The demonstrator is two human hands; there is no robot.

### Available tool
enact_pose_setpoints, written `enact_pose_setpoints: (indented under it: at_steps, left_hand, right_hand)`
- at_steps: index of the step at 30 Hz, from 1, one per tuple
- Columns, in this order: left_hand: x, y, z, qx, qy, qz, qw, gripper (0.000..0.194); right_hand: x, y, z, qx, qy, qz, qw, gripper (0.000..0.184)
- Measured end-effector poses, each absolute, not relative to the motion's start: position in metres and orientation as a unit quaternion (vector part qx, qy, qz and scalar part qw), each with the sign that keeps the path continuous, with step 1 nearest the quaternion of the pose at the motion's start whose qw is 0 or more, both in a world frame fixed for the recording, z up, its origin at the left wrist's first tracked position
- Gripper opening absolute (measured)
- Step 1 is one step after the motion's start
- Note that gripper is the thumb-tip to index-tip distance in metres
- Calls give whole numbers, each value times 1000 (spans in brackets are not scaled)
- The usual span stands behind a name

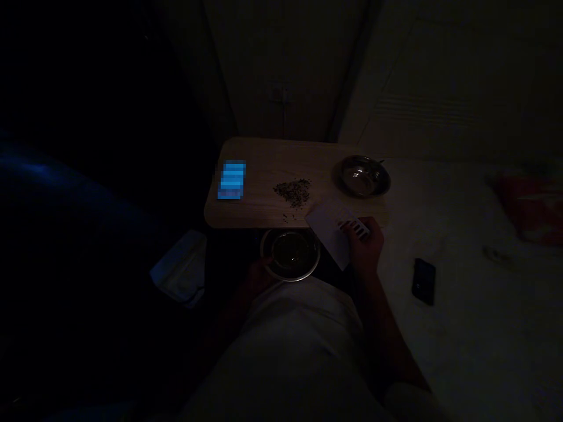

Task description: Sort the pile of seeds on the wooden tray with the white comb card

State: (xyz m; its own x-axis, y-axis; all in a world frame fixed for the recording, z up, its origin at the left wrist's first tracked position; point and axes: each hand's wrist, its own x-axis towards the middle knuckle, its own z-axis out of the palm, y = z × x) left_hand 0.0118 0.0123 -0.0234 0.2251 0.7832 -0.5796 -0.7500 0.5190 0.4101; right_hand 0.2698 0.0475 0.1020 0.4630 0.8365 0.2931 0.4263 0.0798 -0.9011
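A metal bowl (311,266) is held by its left rim in my left hand (263,274), just below the table's near edge. My right hand (367,243) grips a flat white card (329,231) with dark bars printed along one side. The card slants over the table's front edge, its far corner close to a small pile of dark grains or seeds (294,192). A few loose grains lie between the pile and the edge. What the held bowl contains is too dark to make out.
On the wooden table (259,155) a second metal bowl (365,176) stands at the right and a lit blue screen (231,180) at the left. A dark phone (424,281) lies on the pale surface to the right, near a red item (534,208). The room is very dim.
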Motion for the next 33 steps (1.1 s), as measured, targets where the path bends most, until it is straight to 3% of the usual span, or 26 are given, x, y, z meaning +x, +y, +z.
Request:
enact_pose_setpoints:
  at_steps: [8,15,24,33]
  left_hand:
    - [12,21,-35,24,380,459,803,37]
    - [13,15,-28,22,404,468,785,21]
    - [10,18,-27,18,365,461,809,38]
    - [10,16,-31,6,381,447,809,36]
  right_hand:
    - [259,44,106,-629,-495,227,556,23]
    - [255,45,102,-632,-512,235,533,21]
    - [265,47,102,-648,-481,204,555,23]
    - [267,48,97,-637,-481,203,567,21]
